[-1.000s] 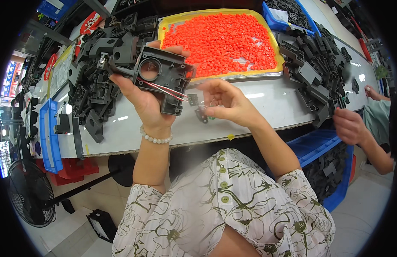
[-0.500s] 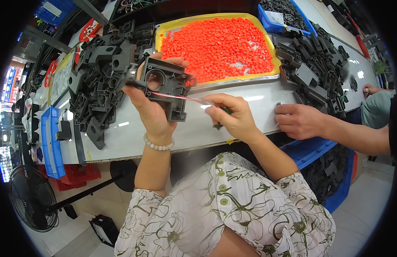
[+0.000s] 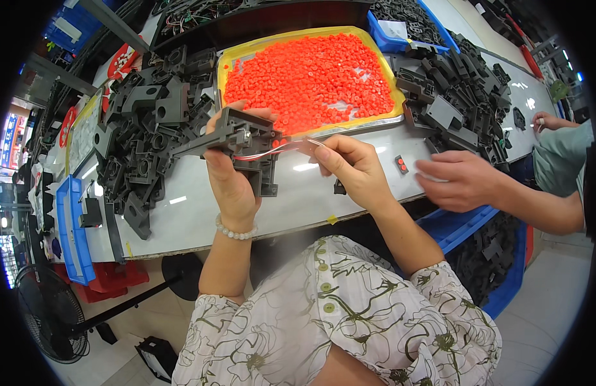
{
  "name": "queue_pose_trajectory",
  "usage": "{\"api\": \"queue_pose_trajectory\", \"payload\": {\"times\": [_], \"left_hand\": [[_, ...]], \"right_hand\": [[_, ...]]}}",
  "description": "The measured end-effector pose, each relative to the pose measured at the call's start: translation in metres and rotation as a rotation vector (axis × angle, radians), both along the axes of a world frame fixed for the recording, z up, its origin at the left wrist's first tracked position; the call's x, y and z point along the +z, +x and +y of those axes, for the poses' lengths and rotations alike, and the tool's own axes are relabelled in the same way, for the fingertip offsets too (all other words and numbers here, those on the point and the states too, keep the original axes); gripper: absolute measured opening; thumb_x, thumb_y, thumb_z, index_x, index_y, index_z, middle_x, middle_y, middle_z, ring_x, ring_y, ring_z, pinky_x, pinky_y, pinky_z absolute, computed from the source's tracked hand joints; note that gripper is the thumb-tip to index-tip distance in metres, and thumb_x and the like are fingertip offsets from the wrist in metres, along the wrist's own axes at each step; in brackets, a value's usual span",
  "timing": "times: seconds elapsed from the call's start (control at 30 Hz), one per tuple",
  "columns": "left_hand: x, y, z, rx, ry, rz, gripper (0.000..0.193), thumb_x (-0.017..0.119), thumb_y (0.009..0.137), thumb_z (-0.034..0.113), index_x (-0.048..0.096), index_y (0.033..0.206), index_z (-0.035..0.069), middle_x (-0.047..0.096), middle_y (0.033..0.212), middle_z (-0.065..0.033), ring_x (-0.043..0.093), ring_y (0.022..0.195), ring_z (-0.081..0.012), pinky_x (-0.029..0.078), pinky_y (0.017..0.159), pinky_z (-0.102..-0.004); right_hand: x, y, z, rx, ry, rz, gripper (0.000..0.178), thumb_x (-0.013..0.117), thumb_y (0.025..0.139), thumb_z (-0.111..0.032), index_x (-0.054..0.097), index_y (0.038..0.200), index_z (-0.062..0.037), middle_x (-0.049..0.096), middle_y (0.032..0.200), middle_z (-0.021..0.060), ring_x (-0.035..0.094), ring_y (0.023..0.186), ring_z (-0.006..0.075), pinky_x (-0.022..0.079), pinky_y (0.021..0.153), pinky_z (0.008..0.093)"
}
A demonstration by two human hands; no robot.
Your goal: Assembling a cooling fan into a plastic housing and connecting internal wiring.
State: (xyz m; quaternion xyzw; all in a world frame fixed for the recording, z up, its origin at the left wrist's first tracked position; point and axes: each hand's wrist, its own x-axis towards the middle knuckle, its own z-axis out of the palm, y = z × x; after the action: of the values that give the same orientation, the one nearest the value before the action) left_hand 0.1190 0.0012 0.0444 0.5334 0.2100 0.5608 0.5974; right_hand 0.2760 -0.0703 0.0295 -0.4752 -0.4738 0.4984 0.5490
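My left hand (image 3: 228, 186) grips a dark grey plastic housing (image 3: 264, 175) from below, thumb on its near side and fingers behind it. A long flat grey part sticks out from the housing toward the left. Thin red and white wires (image 3: 267, 153) run from the housing to my right hand (image 3: 357, 170), whose thumb and index finger pinch them. A small dark piece (image 3: 338, 187) shows just under my right hand; whether it hangs from the wires I cannot tell.
Behind my hands lies a yellow-rimmed tray (image 3: 396, 87) of small red caps. Piles of grey housings (image 3: 142, 96) flank it, with more grey parts (image 3: 452, 112) at right. A co-worker's hand (image 3: 462, 181) hovers by a small black piece with red dots (image 3: 401, 165). A blue tray (image 3: 76, 222) stands left.
The housing has tilted in my left hand, its long part now pointing left. My right hand still pinches the wires. The co-worker's hand has opened and drawn back, leaving the small black piece on the table.
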Motion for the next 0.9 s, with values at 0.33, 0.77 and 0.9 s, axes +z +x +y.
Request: {"api": "queue_pose_trajectory", "payload": {"times": [0.33, 0.77, 0.9], "left_hand": [[-0.001, 0.000, -0.004, -0.018, -0.032, -0.036, 0.076, 0.036, 0.079, 0.066, 0.034, 0.119, 0.001, 0.054, 0.105, -0.0164, 0.056, 0.096, -0.0204, 0.050, 0.079, -0.0313], [-0.001, -0.003, -0.002, 0.009, -0.109, -0.104, 0.075, 0.038, 0.079, 0.065, 0.034, 0.119, 0.002, 0.054, 0.105, -0.0177, 0.055, 0.096, -0.0215, 0.051, 0.079, -0.0336], [-0.001, -0.003, -0.002, -0.011, -0.139, -0.132, 0.075, 0.038, 0.079, 0.065, 0.034, 0.120, 0.002, 0.054, 0.105, -0.0174, 0.056, 0.095, -0.0213, 0.051, 0.078, -0.0331]], "right_hand": [[0.008, -0.005, 0.005, -0.123, -0.017, 0.118, 0.023, 0.060, 0.084, -0.019, 0.062, 0.095, 0.0016, 0.062, 0.071, 0.0044, 0.051, 0.059, 0.0057, 0.042, 0.053, 0.0187], [0.008, -0.002, 0.010, -0.245, 0.455, -0.485, 0.026, 0.063, 0.070, 0.005, 0.062, 0.095, -0.0031, 0.062, 0.078, 0.0061, 0.056, 0.058, 0.0123, 0.044, 0.051, 0.0248], [0.005, 0.003, 0.014, -0.230, 0.689, -0.620, 0.028, 0.062, 0.069, 0.008, 0.063, 0.097, 0.0001, 0.062, 0.083, 0.0090, 0.055, 0.062, 0.0082, 0.042, 0.051, 0.0181]]}}
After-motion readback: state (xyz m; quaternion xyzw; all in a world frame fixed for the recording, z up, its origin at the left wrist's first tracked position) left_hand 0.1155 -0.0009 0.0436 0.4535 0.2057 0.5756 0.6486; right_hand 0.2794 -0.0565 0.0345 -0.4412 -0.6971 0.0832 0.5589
